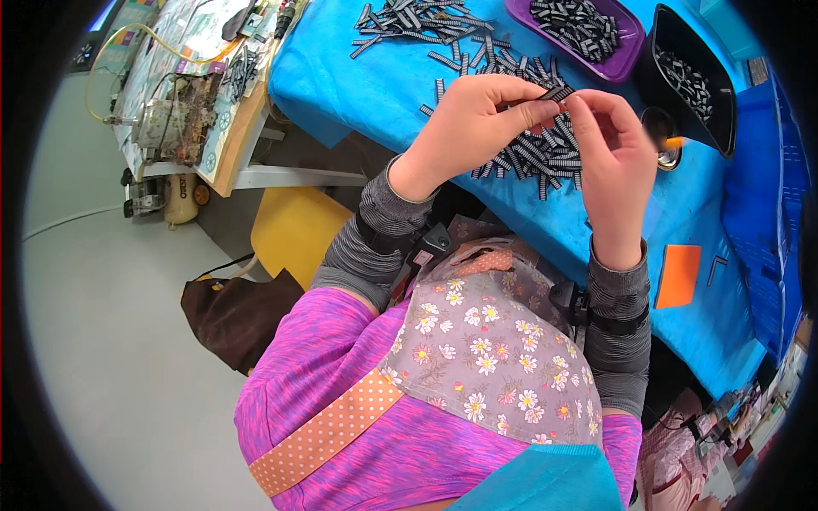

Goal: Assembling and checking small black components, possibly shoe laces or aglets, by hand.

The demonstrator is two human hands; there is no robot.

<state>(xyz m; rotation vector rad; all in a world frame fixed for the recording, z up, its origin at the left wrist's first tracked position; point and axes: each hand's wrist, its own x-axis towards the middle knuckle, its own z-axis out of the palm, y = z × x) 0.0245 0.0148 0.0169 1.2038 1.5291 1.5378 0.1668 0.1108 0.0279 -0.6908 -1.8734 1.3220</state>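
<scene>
My left hand (481,123) pinches a short black-and-white striped strip (558,94) between thumb and forefinger, above the table. The fingertips of my right hand (620,149) are closed against the strip's near end and meet the left fingertips there. Whether a smaller piece sits between the right fingertips is too small to tell. Under both hands a loose heap of similar strips (532,157) is spread on the blue table cover (341,89), partly hidden by the hands. Another pile of strips (417,19) lies farther back.
A purple tray (632,43) and a black bin (724,102) hold more small pieces at the back right. Beside my right hand stands a round metal dish (671,160). An orange square (678,276) and a hex key (716,269) lie nearer. Left are a cluttered workbench (226,157) and yellow chair (298,226).
</scene>
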